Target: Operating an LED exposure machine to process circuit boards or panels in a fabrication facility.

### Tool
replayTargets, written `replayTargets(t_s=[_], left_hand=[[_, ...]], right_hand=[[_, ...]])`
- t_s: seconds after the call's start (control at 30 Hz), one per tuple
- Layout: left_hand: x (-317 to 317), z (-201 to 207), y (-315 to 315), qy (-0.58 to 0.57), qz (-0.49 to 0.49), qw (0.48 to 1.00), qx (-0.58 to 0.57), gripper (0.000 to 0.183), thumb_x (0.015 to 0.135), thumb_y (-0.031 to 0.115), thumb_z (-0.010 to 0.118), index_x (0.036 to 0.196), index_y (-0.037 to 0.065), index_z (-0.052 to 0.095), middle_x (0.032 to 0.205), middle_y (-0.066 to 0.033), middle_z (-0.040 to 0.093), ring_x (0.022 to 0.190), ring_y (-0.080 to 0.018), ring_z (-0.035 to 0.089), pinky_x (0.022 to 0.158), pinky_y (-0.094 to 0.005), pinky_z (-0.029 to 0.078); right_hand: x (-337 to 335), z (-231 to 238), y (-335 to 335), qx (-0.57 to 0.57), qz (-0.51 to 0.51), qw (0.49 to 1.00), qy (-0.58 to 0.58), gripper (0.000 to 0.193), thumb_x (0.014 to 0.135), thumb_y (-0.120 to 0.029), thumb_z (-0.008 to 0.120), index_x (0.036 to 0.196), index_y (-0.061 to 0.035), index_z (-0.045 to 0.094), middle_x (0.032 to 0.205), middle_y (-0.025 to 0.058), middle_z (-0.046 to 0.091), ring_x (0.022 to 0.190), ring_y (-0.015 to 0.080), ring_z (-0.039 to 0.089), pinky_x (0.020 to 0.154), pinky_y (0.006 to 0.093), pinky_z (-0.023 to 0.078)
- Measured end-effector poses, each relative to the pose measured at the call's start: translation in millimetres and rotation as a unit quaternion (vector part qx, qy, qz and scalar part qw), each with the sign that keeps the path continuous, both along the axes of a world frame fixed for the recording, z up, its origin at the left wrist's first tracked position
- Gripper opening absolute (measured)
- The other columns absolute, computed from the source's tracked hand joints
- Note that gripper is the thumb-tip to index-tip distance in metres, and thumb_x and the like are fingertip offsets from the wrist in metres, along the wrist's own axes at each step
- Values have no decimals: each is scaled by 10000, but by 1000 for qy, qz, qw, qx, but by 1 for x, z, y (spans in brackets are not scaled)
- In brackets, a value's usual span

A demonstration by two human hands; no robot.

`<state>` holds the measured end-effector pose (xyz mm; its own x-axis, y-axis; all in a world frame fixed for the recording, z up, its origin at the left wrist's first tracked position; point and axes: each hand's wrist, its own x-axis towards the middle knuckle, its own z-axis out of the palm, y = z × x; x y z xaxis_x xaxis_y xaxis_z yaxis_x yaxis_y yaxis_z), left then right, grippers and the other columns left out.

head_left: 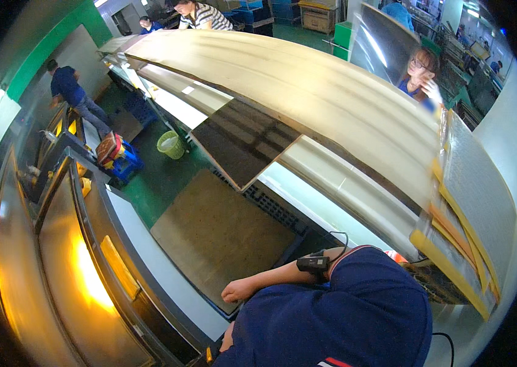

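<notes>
My right hand (239, 290) hangs low with its fingers curled in, and nothing shows in it. It is over the edge of a brown mat (221, 226) on the floor, touching nothing that I can make out. A black device (313, 263) with a cable is strapped on the right arm. Of my left arm only a bit of skin (228, 337) shows beside the dark blue shirt; the left hand is out of sight. Beyond my arm runs a long bench with a pale cover (307, 85). A dark flat panel (246, 137) juts out from the bench's near side.
Framed panels (66, 263) with a yellow glow line the left side. A green basket (171, 145) and a blue stool (125, 162) stand on the floor. Yellow-edged sheets (472, 202) lean at the right. One person (420, 73) is beyond the bench; others are farther back.
</notes>
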<state>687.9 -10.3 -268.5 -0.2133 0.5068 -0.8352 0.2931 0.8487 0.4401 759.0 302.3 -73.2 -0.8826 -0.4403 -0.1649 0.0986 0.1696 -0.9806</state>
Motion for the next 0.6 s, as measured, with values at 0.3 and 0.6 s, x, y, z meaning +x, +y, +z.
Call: replayTargets(t_s=[0.3, 0.6], left_hand=[[-38, -15, 50, 42, 205, 960, 188, 502, 894, 314, 600, 1258, -25, 535, 1187, -191, 616, 1102, -253, 588, 942, -347, 445], [-50, 22, 24, 2, 392, 884, 254, 452, 907, 296, 606, 1237, -9, 561, 1023, -92, 649, 902, -170, 600, 824, -296, 471]], right_hand=[[-13, 43, -7, 13, -255, 960, -112, 463, 969, -407, 493, 894, 27, 638, 772, 45, 599, 751, 147, 533, 703, 339, 455], [-112, 155, 78, -226, -506, 820, 145, 266, 946, -338, 512, 995, -78, 538, 742, 18, 590, 537, 99, 508, 474, 247, 392]])
